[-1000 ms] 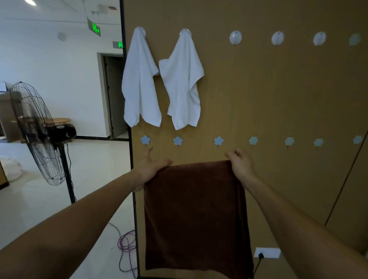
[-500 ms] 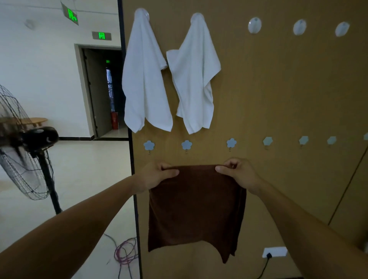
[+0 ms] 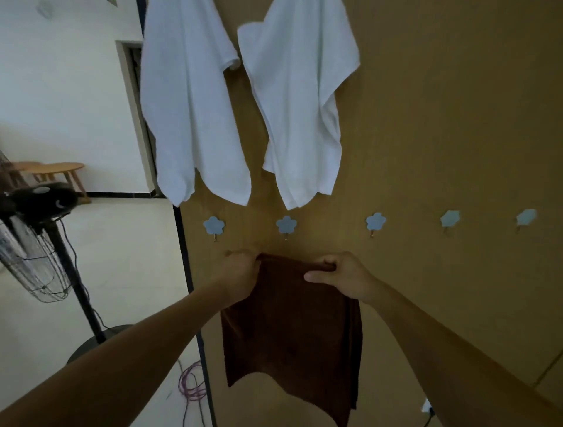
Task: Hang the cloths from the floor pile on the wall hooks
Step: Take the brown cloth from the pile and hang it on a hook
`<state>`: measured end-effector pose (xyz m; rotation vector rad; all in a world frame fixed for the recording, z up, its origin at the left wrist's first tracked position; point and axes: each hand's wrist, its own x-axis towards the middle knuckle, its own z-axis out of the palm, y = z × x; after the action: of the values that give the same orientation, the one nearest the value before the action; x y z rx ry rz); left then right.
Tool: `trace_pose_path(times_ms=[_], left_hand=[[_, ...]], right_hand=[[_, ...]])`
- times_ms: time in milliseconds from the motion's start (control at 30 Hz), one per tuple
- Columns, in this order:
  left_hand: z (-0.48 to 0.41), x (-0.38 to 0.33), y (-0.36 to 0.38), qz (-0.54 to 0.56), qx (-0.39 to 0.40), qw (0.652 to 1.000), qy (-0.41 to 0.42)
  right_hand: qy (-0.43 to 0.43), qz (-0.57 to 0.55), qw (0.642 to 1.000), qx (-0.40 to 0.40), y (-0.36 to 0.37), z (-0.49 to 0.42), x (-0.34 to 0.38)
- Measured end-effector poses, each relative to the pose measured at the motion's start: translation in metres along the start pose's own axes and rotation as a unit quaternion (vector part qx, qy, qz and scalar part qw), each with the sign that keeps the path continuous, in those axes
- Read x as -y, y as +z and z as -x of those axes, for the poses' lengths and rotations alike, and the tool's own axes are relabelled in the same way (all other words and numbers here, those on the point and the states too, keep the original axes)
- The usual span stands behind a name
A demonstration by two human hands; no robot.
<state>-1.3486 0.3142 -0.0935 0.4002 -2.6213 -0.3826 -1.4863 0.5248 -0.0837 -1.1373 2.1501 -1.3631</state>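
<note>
Hands [image 3: 240,275] [image 3: 342,279] drawn closer, gripping brown cloth [image 3: 289,329] top edge between them.

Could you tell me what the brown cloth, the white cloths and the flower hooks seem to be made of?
Brown cloth: soft napped fabric, perhaps microfibre; matte, limp folds.
White cloths: likely cotton towelling; thicker, faintly textured drape.
Flower hooks: pale blue plates, plastic by their look, each with a metallic prong.

No legible text anywhere, green sliver of a sign [image 3: 112,1] cut off at the top edge, too little of it showing to read, pale oval label [image 3: 41,190] on the dark hub of the fan [image 3: 51,202], blurred beyond reading
</note>
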Motion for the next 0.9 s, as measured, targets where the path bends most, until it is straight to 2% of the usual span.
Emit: trace_pose_path(times_ms=[133, 233, 367, 467, 567, 733, 833, 900], left_hand=[[-0.019, -0.002, 0.016, 0.077, -0.023, 0.996, -0.037], [-0.039, -0.005, 0.023, 0.125, -0.035, 0.989, -0.063], [-0.064, 0.001, 0.028, 0.071, -0.109, 0.989, -0.068], [-0.074, 0.005, 0.038, 0.032, -0.157, 0.985, -0.067], [-0.076, 0.011, 0.054, 0.012, -0.115, 0.987, -0.108], [-0.074, 0.016, 0.074, 0.058, -0.125, 0.98, -0.142], [-0.079, 0.017, 0.084, 0.133, -0.036, 0.975, -0.174], [-0.086, 0.014, 0.088, 0.211, 0.024, 0.954, -0.211]], right_hand=[[-0.027, -0.04, 0.996, -0.069, 0.004, -0.041, -0.02], [-0.028, 0.011, 0.989, -0.147, 0.012, -0.072, -0.031], [-0.062, 0.107, 0.968, -0.219, 0.02, -0.101, -0.03], [-0.055, 0.155, 0.95, -0.264, 0.026, -0.114, -0.03], [-0.021, 0.193, 0.945, -0.264, 0.031, -0.116, -0.037], [0.033, 0.165, 0.951, -0.259, 0.036, -0.117, -0.039], [0.107, 0.04, 0.972, -0.206, 0.037, -0.117, -0.043], [0.165, -0.08, 0.97, -0.162, 0.038, -0.113, -0.045]])
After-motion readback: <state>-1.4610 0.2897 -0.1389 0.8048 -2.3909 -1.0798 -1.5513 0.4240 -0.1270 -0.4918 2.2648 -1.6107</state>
